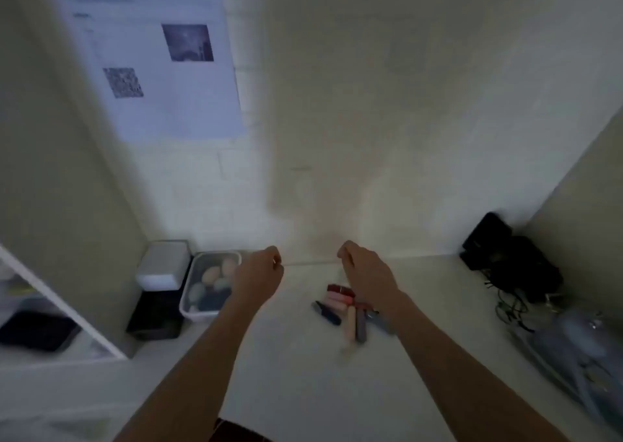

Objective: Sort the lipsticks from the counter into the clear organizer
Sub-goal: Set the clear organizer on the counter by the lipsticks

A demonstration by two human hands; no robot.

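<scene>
The pale, matt counter top (pixel 303 374) fills the lower frame and runs back to a cream wall carrying a white printed sheet (pixel 151 54). At far right lies a heap of black pouches and cables (pixel 505 259); nearer, a blurred clear-plastic mass (pixel 573 340) may be the organizer, but this cannot be confirmed. At left stand a white-lidded box on a black base (pixel 161 266) and a clear rectangular tub of pastel sponges (pixel 209 283).

Both forearms reach forward over the counter. The left hand (pixel 259 269) hangs above the tub's edge, fingers curled loosely under, nothing visible in them. The right hand (pixel 364 269) hangs likewise over the lipsticks, fingers bent; whether it holds anything cannot be told.

The cluster of small lipstick tubes (pixel 344 310), in dark red, pink, navy, peach and grey, lies flat, mid-counter, partly beneath the right wrist, tubes touching and overlapping.

Assessment: tubes are judged light, rigid and smooth, liable to roll or slip. Each is best pinched across mid-barrel, thumb opposing fingers, starting with an outlying tube, so that neighbours are not scattered.
</scene>
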